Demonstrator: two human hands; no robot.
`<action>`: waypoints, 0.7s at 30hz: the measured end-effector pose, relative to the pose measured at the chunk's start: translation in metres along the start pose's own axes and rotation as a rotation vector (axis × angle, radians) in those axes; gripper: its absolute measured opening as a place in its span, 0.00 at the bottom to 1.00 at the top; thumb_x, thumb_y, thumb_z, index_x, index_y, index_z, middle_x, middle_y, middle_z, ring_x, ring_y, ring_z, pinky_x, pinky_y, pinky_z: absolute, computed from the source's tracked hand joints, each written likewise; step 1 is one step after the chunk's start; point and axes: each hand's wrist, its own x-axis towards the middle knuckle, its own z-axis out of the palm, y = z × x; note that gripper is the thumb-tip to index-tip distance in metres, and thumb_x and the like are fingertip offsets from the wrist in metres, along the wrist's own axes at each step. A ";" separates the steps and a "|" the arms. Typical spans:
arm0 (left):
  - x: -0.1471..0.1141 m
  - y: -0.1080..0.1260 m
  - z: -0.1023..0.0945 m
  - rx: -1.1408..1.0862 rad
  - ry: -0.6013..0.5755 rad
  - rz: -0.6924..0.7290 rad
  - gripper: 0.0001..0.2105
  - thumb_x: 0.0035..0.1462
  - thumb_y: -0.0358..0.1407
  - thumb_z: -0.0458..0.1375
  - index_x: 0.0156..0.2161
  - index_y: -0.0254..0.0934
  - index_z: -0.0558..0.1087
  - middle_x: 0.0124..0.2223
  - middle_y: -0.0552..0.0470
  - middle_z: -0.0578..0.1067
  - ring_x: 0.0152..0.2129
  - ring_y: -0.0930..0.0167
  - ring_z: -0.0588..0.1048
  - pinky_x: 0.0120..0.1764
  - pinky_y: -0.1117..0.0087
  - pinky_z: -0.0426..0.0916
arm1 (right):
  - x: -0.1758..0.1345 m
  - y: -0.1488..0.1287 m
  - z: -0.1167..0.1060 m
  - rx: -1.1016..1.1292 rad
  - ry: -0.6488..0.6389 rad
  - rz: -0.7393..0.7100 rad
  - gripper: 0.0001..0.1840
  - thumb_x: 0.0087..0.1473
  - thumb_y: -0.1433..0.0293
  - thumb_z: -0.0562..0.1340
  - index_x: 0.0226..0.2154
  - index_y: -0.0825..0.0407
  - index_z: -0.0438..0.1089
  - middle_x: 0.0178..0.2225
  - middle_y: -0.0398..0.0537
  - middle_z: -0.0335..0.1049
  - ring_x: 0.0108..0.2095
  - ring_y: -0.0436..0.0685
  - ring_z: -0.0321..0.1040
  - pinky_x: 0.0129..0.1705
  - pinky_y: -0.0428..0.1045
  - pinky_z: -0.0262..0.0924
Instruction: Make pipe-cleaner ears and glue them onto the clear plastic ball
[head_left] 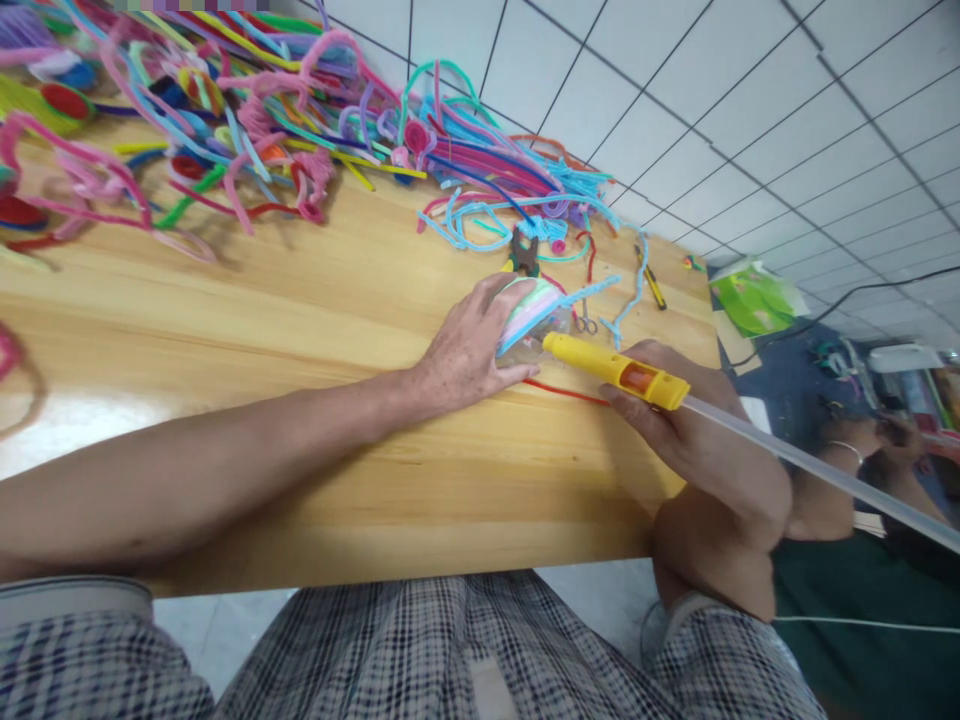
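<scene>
My left hand (465, 345) is wrapped round a striped piece of pastel pipe cleaners (534, 312) in green, pink, white and blue. A light-blue stem (596, 290) sticks out of it to the right, and clear material shows at its lower edge. My right hand (690, 440) grips a yellow hot glue gun (585, 355), a long translucent glue stick (787, 452) trailing from its rear. The gun's nozzle points at the striped piece; whether it touches cannot be made out. Just behind my left hand lie pliers (525, 255), and small scissors (585, 322) rest beyond the nozzle.
Heaps of coloured pipe cleaners (480, 160) cover the back of the wooden table (262, 320) along a tiled wall. A yellow-black cutter (654, 280) and a red pipe cleaner (562, 390) lie nearby. A green bag (757, 300) is past the right edge, where another person (847, 600) sits.
</scene>
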 end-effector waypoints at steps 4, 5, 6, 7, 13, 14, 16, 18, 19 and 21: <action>0.000 0.000 0.000 0.004 -0.013 -0.018 0.47 0.62 0.48 0.74 0.79 0.45 0.57 0.76 0.34 0.66 0.76 0.47 0.64 0.76 0.36 0.64 | 0.001 -0.001 0.000 0.016 0.002 0.011 0.02 0.76 0.68 0.62 0.46 0.44 0.71 0.38 0.44 0.78 0.35 0.56 0.77 0.36 0.51 0.68; 0.000 0.000 0.000 0.002 -0.013 -0.020 0.47 0.62 0.49 0.74 0.79 0.45 0.57 0.76 0.33 0.65 0.76 0.47 0.64 0.76 0.36 0.64 | 0.001 -0.001 -0.001 0.012 -0.002 0.009 0.02 0.76 0.68 0.62 0.46 0.44 0.71 0.38 0.44 0.78 0.35 0.56 0.77 0.35 0.50 0.67; 0.000 0.000 0.000 -0.002 -0.013 -0.021 0.47 0.62 0.49 0.74 0.78 0.45 0.57 0.76 0.33 0.65 0.76 0.47 0.63 0.76 0.35 0.64 | 0.001 -0.001 -0.001 0.007 -0.007 0.009 0.02 0.76 0.68 0.63 0.46 0.44 0.71 0.37 0.44 0.78 0.35 0.55 0.77 0.35 0.50 0.67; 0.000 0.000 0.000 -0.006 -0.013 -0.020 0.47 0.62 0.49 0.74 0.78 0.44 0.57 0.76 0.33 0.65 0.76 0.46 0.63 0.76 0.35 0.64 | 0.001 -0.001 -0.002 0.004 -0.010 0.012 0.02 0.75 0.68 0.63 0.46 0.44 0.71 0.37 0.44 0.77 0.34 0.55 0.76 0.35 0.50 0.67; 0.000 -0.002 -0.001 0.001 -0.006 0.020 0.47 0.62 0.48 0.74 0.78 0.42 0.57 0.76 0.32 0.66 0.76 0.46 0.64 0.76 0.36 0.65 | -0.001 0.001 -0.001 0.010 0.007 0.019 0.01 0.75 0.68 0.64 0.46 0.44 0.72 0.38 0.45 0.79 0.36 0.57 0.77 0.35 0.51 0.68; 0.000 -0.002 -0.001 0.009 -0.002 0.033 0.47 0.62 0.48 0.74 0.78 0.42 0.57 0.75 0.31 0.66 0.76 0.47 0.65 0.76 0.37 0.65 | -0.001 0.001 -0.001 0.009 0.009 0.018 0.01 0.75 0.68 0.64 0.47 0.44 0.72 0.38 0.46 0.79 0.36 0.57 0.78 0.35 0.51 0.68; 0.001 -0.001 -0.001 0.027 -0.004 0.043 0.48 0.62 0.47 0.75 0.78 0.41 0.56 0.75 0.30 0.66 0.75 0.47 0.65 0.76 0.38 0.66 | -0.001 0.000 -0.001 -0.001 0.006 0.017 0.01 0.75 0.67 0.63 0.47 0.44 0.72 0.38 0.46 0.79 0.36 0.57 0.78 0.36 0.51 0.69; 0.001 -0.001 -0.002 0.037 -0.018 0.027 0.48 0.62 0.48 0.75 0.78 0.42 0.56 0.76 0.31 0.66 0.75 0.47 0.65 0.76 0.37 0.65 | 0.000 -0.001 -0.001 -0.008 -0.004 0.020 0.02 0.76 0.67 0.62 0.46 0.44 0.71 0.38 0.46 0.79 0.35 0.57 0.78 0.36 0.51 0.69; 0.001 0.000 -0.002 0.037 -0.025 0.014 0.48 0.62 0.48 0.75 0.78 0.43 0.56 0.76 0.31 0.65 0.76 0.47 0.65 0.76 0.36 0.65 | 0.000 -0.002 -0.001 -0.010 -0.010 0.026 0.03 0.76 0.67 0.62 0.46 0.44 0.71 0.37 0.45 0.79 0.35 0.57 0.78 0.35 0.51 0.69; 0.001 0.001 -0.002 0.029 -0.033 -0.010 0.48 0.62 0.49 0.75 0.78 0.45 0.56 0.76 0.32 0.65 0.76 0.46 0.65 0.76 0.35 0.64 | 0.000 -0.002 -0.001 -0.014 -0.021 0.041 0.03 0.76 0.66 0.61 0.46 0.44 0.71 0.37 0.46 0.79 0.36 0.58 0.78 0.36 0.52 0.70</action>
